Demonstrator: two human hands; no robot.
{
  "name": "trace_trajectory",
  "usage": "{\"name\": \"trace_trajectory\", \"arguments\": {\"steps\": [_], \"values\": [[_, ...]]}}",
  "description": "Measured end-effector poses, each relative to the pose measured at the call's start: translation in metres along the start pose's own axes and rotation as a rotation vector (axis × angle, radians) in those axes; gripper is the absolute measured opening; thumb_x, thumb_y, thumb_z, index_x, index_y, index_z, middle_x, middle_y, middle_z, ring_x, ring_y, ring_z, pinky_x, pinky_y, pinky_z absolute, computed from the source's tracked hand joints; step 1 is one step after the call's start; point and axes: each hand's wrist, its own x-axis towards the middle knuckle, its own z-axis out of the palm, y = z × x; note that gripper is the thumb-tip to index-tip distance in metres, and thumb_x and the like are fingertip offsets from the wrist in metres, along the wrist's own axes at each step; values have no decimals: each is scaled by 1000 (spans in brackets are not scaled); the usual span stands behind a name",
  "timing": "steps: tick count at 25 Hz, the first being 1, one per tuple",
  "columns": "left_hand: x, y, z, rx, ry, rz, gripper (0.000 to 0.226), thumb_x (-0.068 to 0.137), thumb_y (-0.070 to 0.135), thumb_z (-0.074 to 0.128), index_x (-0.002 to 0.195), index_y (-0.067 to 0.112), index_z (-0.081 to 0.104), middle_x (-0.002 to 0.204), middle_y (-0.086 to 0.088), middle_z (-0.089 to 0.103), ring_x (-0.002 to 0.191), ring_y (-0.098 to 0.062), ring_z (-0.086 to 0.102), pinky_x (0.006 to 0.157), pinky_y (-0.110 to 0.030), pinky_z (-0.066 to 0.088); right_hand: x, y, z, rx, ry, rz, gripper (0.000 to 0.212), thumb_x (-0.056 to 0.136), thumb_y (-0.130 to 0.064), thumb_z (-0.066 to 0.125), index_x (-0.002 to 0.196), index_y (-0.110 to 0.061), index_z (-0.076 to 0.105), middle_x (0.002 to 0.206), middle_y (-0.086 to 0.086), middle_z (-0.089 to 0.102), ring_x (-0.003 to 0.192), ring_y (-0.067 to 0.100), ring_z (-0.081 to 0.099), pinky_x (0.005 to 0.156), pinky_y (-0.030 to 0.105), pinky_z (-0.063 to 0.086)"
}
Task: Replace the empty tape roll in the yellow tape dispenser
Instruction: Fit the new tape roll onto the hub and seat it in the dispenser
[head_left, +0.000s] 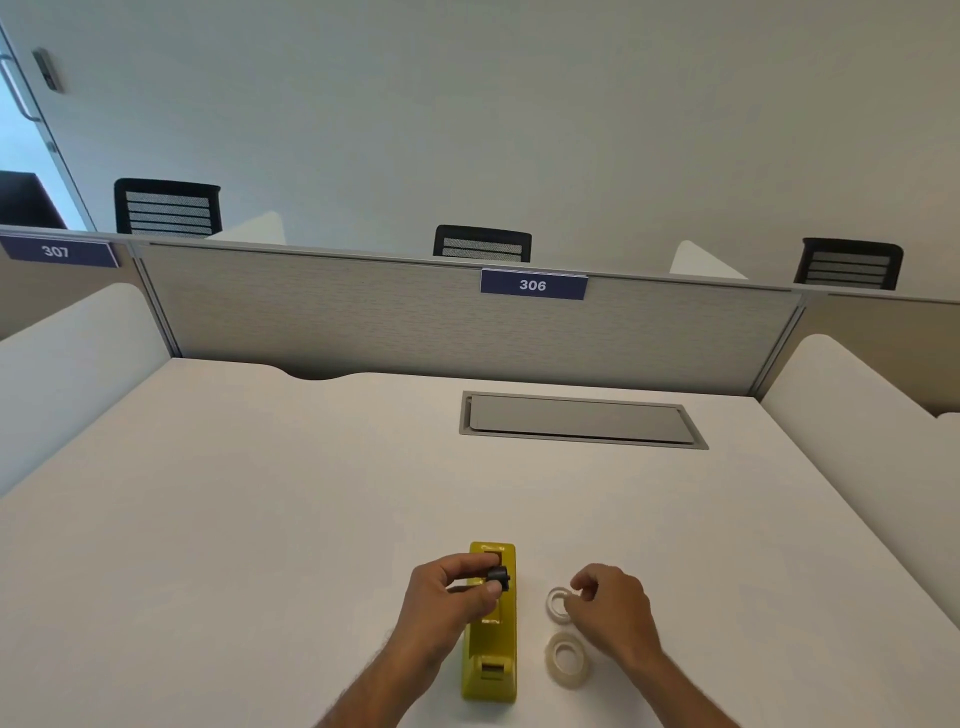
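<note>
Yellow tape dispenser lying on white desk between forearms, long axis running straight away from person, cutter end apparently nearest. Left hand pinching black spindle hub over open well, likely keeping it free for loading. Right hand curling fingers onto thin ring, probably spent core, grip unclear. Fuller clear tape roll lying flat just beside dispenser, waiting within reach

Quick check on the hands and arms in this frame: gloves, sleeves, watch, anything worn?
Nothing worn that shows. The left hand and right hand are both bare, with no gloves, rings or watch in view. Both forearms are bare down to the bottom edge of the frame, with some hair on them; no sleeve cuff shows.
</note>
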Motion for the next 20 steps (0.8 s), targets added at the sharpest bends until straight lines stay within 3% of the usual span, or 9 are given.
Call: {"name": "trace_trajectory", "arguments": {"steps": [3,7,9,11,13,15,17,20], "values": [[-2,1,2,1,8,-19,26,80,7,79,101,23,76,109,-1,75,104,-28,69,97,-50,55,-20,4,-2,-46,-47,-100,20,67,-43,68,83,-32,65,78,-13,67,68,2,59,68,24,53],[-4,1,2,-7,3,-21,27,79,6,80,101,22,76,110,-2,74,103,-28,69,95,-52,56,-38,13,8,-317,-195,-230,66,54,-79,57,110,-45,49,99,-23,53,87,2,52,72,22,39],[-5,0,3,-2,10,-30,28,79,7,80,102,22,75,111,-1,74,103,-28,69,95,-51,56,-40,15,11,-364,-234,-218,72,55,-78,58,119,-45,45,112,-23,52,103,7,54,81,26,43],[-5,0,3,0,11,-39,28,79,6,80,102,22,75,111,-1,74,103,-27,69,95,-51,57,-39,15,12,-321,-235,-213,68,59,-71,60,120,-43,48,115,-20,54,106,7,55,85,25,45],[-5,0,3,0,13,-38,27,79,6,80,100,23,76,109,0,75,100,-25,70,93,-48,58,-39,12,9,-116,-198,-181,58,59,-62,69,111,-40,56,107,-17,60,93,5,60,78,19,48],[-5,1,4,14,19,-36,27,79,7,80,99,24,76,107,1,75,99,-23,71,92,-47,59,-35,8,7,279,-157,-102,44,63,-43,84,102,-32,67,101,-9,69,80,13,67,70,25,59],[-6,3,6,32,27,-40,27,79,8,81,100,25,75,107,2,75,100,-22,69,94,-47,58,-32,-1,1,676,-181,-45,42,63,-20,91,101,-19,73,102,7,71,81,25,71,70,43,64],[-8,5,10,57,36,-36,28,79,9,81,100,26,75,107,4,74,101,-20,68,96,-46,56,-29,-11,-5,957,-293,-72,55,56,-20,93,107,-13,73,108,14,71,91,34,71,73,42,61]]}}
